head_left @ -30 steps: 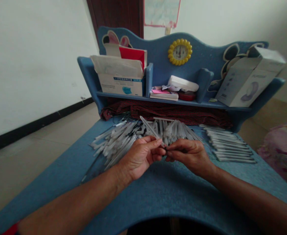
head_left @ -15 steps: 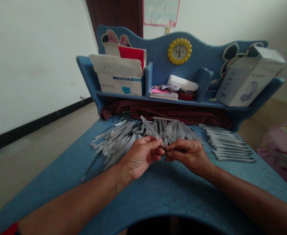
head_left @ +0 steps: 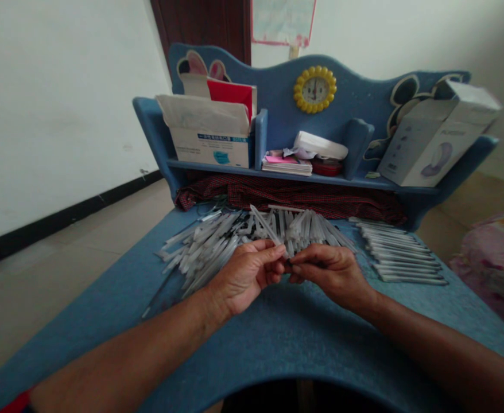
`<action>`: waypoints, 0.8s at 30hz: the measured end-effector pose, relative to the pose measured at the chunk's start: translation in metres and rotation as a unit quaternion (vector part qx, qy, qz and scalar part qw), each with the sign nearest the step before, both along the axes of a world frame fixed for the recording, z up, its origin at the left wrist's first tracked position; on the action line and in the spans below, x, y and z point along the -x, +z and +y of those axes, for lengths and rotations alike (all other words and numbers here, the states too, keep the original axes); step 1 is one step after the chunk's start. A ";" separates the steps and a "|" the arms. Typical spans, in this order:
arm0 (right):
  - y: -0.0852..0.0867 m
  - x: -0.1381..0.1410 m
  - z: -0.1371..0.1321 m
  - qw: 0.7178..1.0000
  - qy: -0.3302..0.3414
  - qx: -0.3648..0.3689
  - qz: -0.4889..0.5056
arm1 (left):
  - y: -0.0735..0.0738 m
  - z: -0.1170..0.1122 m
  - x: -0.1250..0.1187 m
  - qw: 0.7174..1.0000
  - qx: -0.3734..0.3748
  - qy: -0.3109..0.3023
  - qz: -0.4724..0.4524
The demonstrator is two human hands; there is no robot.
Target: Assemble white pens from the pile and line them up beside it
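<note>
The left hand (head_left: pixel 249 275) pinches a translucent tube (head_left: pixel 264 223) slanting toward eleven o'clock from its fingertips; the right hand (head_left: pixel 333 274), just off the tube's five-o'clock end, pinches something small and dark (head_left: pixel 289 262).

Held a slim, translucent whitish plastic tube (head_left: pixel 266 225) slantwise in the bare left hand (head_left: pixel 248 275). Pinched a tiny dark piece (head_left: pixel 289 261) at the tube's near end with the bare right hand (head_left: pixel 333 275), close beside the left. Worked above a blue, curved-edged table (head_left: pixel 252 344), just in front of a loose heap of similar translucent plastic tubes (head_left: pixel 209 244). Had a row of slim, dark-edged grey-white sticks (head_left: pixel 402 254) to the right. Faced a blue shelf (head_left: pixel 355 94) bearing a round yellow-rimmed clock (head_left: pixel 315 90) and white printed cardboard boxes (head_left: pixel 194 140).
</note>
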State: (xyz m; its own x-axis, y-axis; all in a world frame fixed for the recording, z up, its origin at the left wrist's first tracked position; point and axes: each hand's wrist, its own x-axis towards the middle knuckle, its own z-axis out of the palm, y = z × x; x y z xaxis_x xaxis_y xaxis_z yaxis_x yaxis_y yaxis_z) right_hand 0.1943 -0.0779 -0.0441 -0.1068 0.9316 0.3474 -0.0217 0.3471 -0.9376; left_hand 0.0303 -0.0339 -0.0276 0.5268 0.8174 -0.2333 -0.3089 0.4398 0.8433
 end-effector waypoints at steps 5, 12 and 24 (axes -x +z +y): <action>0.002 0.001 -0.001 1.000 -0.001 0.011 0.009 | -0.001 0.000 0.000 1.000 -0.013 -0.010 0.004; 0.002 0.000 0.000 1.000 0.002 0.016 0.001 | -0.001 0.000 0.000 0.999 -0.026 -0.021 0.015; 0.001 -0.001 0.000 0.999 0.012 0.032 0.029 | -0.001 0.000 0.000 0.999 -0.020 -0.028 0.013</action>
